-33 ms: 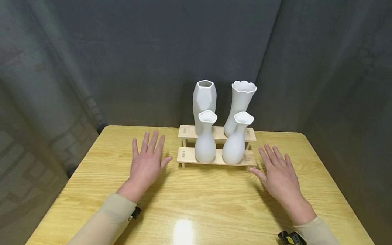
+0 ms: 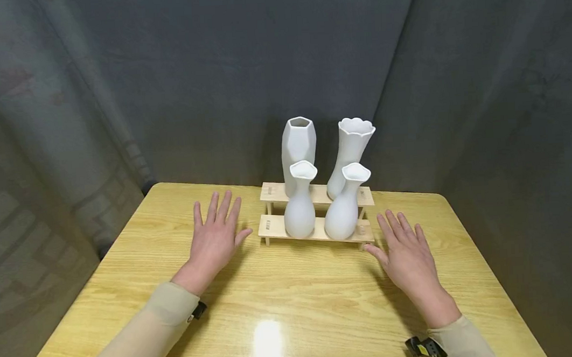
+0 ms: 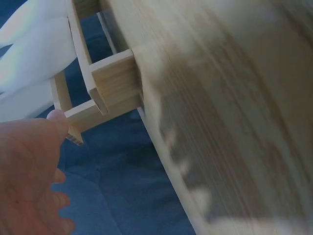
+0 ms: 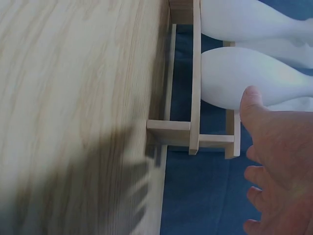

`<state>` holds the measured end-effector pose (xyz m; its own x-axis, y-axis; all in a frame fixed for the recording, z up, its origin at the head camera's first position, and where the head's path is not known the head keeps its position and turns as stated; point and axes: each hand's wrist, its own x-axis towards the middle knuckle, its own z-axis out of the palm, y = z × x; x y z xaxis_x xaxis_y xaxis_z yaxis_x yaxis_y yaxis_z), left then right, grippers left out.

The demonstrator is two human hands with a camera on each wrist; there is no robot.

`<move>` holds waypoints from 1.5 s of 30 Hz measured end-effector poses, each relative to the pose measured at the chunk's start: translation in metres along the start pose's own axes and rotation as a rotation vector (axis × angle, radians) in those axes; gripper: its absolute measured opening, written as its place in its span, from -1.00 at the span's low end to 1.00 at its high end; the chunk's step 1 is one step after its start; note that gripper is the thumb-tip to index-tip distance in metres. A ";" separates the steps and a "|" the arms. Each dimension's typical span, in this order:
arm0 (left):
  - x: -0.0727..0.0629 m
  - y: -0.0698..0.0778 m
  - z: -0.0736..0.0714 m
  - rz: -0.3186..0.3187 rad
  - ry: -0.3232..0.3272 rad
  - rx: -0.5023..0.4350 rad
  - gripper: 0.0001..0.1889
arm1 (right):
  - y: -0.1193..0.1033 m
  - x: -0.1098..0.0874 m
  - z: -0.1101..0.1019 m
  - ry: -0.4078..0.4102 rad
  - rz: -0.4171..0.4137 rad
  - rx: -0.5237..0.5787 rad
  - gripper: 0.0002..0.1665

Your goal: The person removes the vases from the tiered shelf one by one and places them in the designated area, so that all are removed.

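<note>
A two-tier wooden stand bears several white vases. On its upper tier are a faceted vase with an angular mouth and a flared vase with a scalloped rim. Two round-bellied vases, a left one and a right one, stand on the lower tier and partly cover those behind. My left hand, fingers spread and holding nothing, is left of the stand. To the right of it, my right hand is likewise spread, its thumb near the stand's front right corner. Both hands cast shadows on the tabletop.
The stand is near the back edge of a light wooden table. Dark grey curtains hang behind the table and along both sides. Each sleeved wrist wears a strap, with the right buckle showing.
</note>
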<state>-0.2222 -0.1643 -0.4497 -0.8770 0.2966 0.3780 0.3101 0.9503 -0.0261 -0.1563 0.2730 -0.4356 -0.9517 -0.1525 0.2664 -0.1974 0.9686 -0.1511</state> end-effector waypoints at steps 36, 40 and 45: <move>0.007 0.039 -0.021 -0.087 -0.014 -0.191 -0.06 | -0.007 0.011 0.005 0.072 0.008 0.166 0.03; 0.009 0.046 -0.023 -0.087 0.012 -0.247 -0.06 | -0.005 0.010 0.008 0.071 0.020 0.180 0.04; 0.015 0.054 -0.025 -0.080 0.064 -0.272 -0.08 | -0.002 0.010 0.011 0.074 0.034 0.211 0.05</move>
<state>-0.2092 -0.1114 -0.4222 -0.8803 0.2073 0.4268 0.3360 0.9075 0.2520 -0.1679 0.2678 -0.4433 -0.9404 -0.0980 0.3257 -0.2177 0.9092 -0.3549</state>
